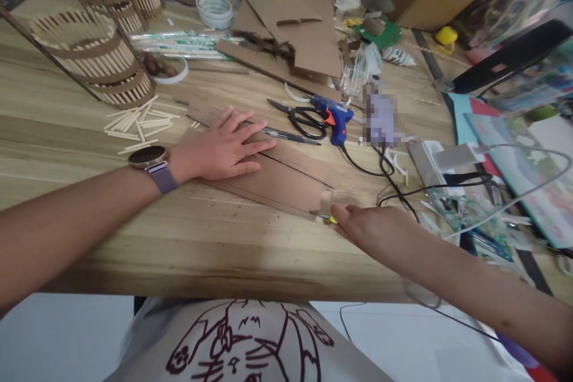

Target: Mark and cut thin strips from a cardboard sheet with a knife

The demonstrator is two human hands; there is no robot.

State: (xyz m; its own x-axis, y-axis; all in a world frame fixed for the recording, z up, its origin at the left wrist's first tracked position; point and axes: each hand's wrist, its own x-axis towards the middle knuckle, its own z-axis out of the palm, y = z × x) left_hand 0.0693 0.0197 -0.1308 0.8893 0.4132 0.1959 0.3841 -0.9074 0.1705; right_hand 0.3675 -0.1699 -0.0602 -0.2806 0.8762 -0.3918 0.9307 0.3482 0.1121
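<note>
At the left, a round basket stands on the worktop, and a loose pile of sticks lies just in front of it. Next comes the left hand, flat with its fingers spread, pressing on the card but not gripping anything. If it presses too softly, the card could slide and the cut could go crooked. The card lies flat in the middle, near the front edge of the worktop, under the left hand and reaching to the right one. It is brown, long and thin, with a fine dark line near its close edge; I can't tell if that is drawn or cut. Past its far side lie a pen, scissors and a blue glue gun. At the card's right end is a cutter with a bit of yellow showing. The right hand is curled tight around it. Pushing too hard could make the blade jump and scratch the worktop.
</note>
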